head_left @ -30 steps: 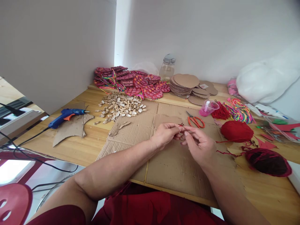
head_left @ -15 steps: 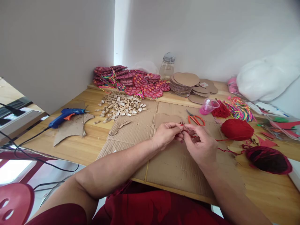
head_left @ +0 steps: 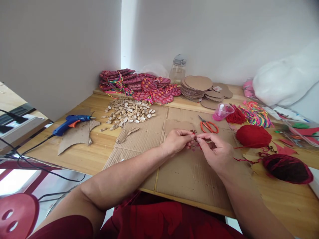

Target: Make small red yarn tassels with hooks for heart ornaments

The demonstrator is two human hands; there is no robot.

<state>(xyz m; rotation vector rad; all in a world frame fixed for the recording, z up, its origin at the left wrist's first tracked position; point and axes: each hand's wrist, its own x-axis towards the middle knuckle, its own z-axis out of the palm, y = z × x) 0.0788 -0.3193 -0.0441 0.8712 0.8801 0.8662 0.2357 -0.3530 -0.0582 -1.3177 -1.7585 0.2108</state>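
My left hand [head_left: 176, 142] pinches red yarn [head_left: 193, 133] between thumb and forefinger, above a flat cardboard sheet [head_left: 184, 172]. Dark, curly strands poke out just past the fingertips. Close beside it, my right hand [head_left: 215, 147] is also closed in a pinch on the red yarn, its fingertips nearly meeting the left ones. The small piece between the fingers is mostly hidden. A ball of red yarn [head_left: 253, 136] lies to the right, with a dark maroon yarn ball [head_left: 287, 168] nearer me. Orange-handled scissors [head_left: 208, 126] rest open-bladed beyond my hands.
A blue glue gun [head_left: 72, 124] lies on a cardboard scrap at left. Peanut shells [head_left: 132, 113] are heaped behind the sheet. Further back stand decorated maroon pieces [head_left: 149, 87], a bottle [head_left: 178, 71] and stacked cardboard shapes [head_left: 195, 88]. A pink-stained plastic cup [head_left: 223, 112] sits near red yarn.
My right hand has drawn slightly to the right, opening a small gap between the two hands' fingers. The left hand keeps its pinch in nearly the same place.
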